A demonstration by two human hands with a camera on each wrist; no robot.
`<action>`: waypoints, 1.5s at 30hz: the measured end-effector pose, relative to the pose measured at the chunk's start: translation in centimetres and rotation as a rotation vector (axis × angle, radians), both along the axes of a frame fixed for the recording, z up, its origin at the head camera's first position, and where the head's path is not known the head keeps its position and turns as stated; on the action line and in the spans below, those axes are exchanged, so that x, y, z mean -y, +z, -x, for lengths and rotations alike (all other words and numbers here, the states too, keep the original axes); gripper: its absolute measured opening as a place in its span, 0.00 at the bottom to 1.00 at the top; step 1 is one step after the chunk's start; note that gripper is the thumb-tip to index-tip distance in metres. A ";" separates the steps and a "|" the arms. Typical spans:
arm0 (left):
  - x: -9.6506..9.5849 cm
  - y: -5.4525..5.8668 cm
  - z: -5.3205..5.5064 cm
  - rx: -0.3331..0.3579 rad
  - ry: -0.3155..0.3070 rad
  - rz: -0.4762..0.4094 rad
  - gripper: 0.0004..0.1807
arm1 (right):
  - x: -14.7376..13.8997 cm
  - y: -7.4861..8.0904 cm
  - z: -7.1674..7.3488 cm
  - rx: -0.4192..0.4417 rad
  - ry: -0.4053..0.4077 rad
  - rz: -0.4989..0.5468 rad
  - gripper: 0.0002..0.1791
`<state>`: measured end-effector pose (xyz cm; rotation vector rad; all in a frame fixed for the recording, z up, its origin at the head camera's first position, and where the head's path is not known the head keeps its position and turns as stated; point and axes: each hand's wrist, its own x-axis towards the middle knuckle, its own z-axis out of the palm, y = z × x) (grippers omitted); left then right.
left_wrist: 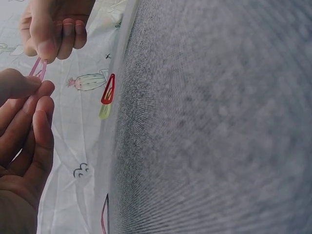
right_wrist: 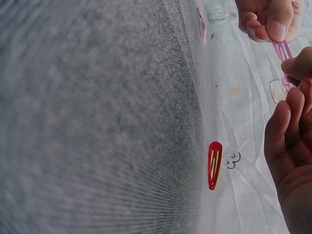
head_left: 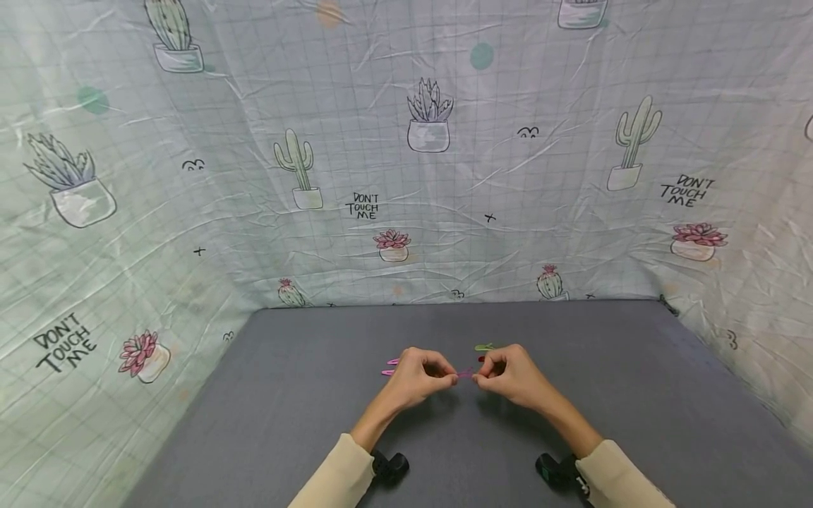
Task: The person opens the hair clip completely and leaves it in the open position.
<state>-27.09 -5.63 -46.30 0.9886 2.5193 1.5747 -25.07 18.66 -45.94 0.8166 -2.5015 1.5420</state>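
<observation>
A pink snap hair clip (head_left: 466,373) is stretched between my two hands above the grey table. My left hand (head_left: 416,379) pinches one end of it between thumb and fingertips. At the other end, my right hand (head_left: 516,375) pinches it the same way. In the right wrist view the slotted body of the pink clip (right_wrist: 282,50) shows between the thumbs. Beyond my right hand lie a red hair clip (right_wrist: 214,165) and a green hair clip (head_left: 484,347), the red one partly hidden in the head view.
Two more pink hair clips (head_left: 388,372) lie just left of my left hand, one behind the other. The grey table (head_left: 305,409) ends at a hanging cloth (head_left: 343,261) printed with cacti. Dark wrist devices (head_left: 390,468) sit at both cuffs.
</observation>
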 end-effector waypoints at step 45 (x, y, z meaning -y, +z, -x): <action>0.0 0.7 0.5 -0.037 0.060 0.011 0.03 | -0.7 0.8 0.6 -0.039 -0.041 -0.048 0.07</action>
